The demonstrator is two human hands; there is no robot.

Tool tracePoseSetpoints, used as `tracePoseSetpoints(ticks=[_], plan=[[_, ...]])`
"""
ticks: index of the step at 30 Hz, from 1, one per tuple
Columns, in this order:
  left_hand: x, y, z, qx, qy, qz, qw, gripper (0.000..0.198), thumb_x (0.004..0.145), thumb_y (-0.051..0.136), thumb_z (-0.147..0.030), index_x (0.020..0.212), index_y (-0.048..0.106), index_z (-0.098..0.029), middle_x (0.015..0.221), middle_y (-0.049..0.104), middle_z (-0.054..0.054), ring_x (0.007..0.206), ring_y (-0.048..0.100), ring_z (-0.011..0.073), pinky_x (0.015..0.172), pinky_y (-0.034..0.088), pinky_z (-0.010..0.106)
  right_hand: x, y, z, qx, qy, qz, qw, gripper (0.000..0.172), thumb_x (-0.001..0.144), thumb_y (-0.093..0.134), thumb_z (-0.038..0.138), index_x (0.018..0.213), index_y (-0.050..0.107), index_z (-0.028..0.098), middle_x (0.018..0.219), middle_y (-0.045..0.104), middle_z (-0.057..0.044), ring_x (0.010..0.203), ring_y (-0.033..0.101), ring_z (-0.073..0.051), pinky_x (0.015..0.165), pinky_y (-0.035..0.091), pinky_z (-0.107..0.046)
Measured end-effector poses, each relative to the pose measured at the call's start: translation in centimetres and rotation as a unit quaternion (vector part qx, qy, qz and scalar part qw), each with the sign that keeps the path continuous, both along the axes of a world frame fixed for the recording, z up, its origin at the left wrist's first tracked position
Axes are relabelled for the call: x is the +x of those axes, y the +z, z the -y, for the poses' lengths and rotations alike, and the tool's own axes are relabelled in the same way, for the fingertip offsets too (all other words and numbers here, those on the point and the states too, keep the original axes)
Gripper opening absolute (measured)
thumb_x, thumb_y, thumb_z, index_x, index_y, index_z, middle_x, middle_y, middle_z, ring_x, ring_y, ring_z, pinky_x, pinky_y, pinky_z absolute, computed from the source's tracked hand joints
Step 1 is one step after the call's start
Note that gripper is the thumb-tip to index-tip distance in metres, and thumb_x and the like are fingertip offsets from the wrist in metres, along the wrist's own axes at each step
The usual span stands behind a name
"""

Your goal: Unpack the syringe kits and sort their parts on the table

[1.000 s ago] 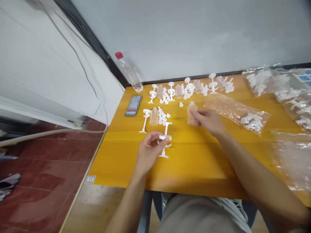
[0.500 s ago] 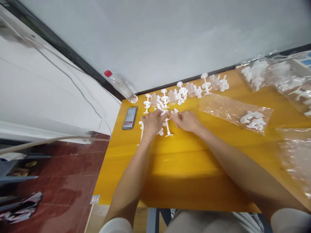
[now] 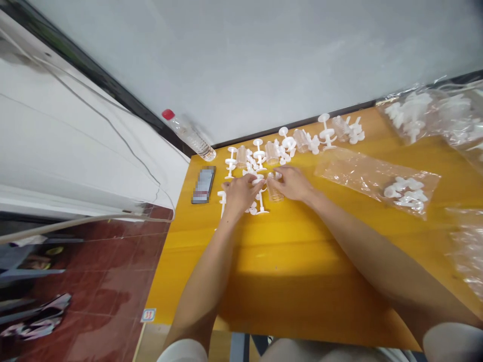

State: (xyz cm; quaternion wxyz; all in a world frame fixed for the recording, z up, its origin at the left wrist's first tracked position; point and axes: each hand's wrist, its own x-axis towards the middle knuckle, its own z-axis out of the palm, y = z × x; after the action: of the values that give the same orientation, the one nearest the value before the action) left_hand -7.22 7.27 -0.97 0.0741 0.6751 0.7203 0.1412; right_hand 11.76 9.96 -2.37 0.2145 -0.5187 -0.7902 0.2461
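- Head view, far left: a clear plastic water bottle with a red cap (image 3: 187, 133) lies tilted at the back corner of the yellow wooden table (image 3: 302, 261), against the wall.
- A dark flat phone (image 3: 203, 184) lies on the table just in front of the bottle, left of the hands.
- Left hand (image 3: 238, 193): fingers curled closed around the top disc of a white plastic spool-shaped stem piece (image 3: 260, 196), which stands upright on the table with its foot just below the fingertips. More small white pieces lie partly hidden under this hand.
- Right hand (image 3: 292, 183): fingers closed on a small clear plastic vial (image 3: 274, 190) that stands on the table, held from its right side. The vial sits between the two hands, just beside the white stem piece, at the fingertips of both.
- Behind the hands, a row of white spool pieces and clear vials (image 3: 287, 143) runs along the back edge of the table; some stand upright, others lie down.
- Right of the hands, a flat clear plastic bag (image 3: 362, 173) lies on the table; a handful of white plastic pieces (image 3: 405, 192) sits bunched at its right end.
- Far right rear: further clear bags holding white pieces (image 3: 415, 113) are heaped near the wall.
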Motion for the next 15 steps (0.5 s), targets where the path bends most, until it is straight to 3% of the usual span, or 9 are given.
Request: tracePoseSetpoints(ticks=[3,9,12,15], plan=[[0.0,0.1,0.1,-0.003,0.005,0.023,1.000,0.035,0.095,0.063,-0.054,0.104,0.078,-0.023,0.105,0.081,0.011,0.112,0.070,0.0380,0.106,0.032,0.051,-0.5,0.0,0.7,-0.005,-0.012,0.000,1.000,0.033,0.103,0.053,0.042,0.106,0.073,0.015,0.108,0.076,-0.012,0.104,0.069,-0.022,0.094,0.047,-0.027],[-0.2,1.8,0.9,0.020,0.007,0.088,0.996,0.025,0.094,0.068,-0.046,0.100,0.076,-0.023,0.112,0.081,0.009,0.116,0.070,0.0346,0.111,0.032,0.050,0.0,0.5,1.3,-0.047,-0.067,-0.042,0.996,0.057,0.105,0.049,0.050,0.147,0.057,0.013,0.131,0.071,-0.017,0.112,0.071,-0.028,0.103,0.049,-0.037],[0.5,3.0,2.1,0.082,0.004,0.149,0.985,0.022,0.094,0.068,-0.041,0.100,0.076,-0.021,0.112,0.080,0.008,0.115,0.071,0.0300,0.109,0.040,0.044,2.4,2.0,2.8,-0.030,-0.087,-0.034,0.995,0.060,0.106,0.044,0.052,0.149,0.057,0.013,0.134,0.069,-0.018,0.109,0.072,-0.029,0.105,0.050,-0.041],[3.5,3.4,3.1,0.128,-0.061,0.273,0.951,0.019,0.096,0.066,-0.034,0.103,0.075,-0.019,0.111,0.079,0.008,0.106,0.072,0.0230,0.098,0.050,0.034,7.1,3.9,5.3,0.051,-0.149,0.039,0.987,0.057,0.103,0.052,0.052,0.144,0.063,0.014,0.129,0.071,-0.018,0.113,0.070,-0.031,0.106,0.050,-0.044]])
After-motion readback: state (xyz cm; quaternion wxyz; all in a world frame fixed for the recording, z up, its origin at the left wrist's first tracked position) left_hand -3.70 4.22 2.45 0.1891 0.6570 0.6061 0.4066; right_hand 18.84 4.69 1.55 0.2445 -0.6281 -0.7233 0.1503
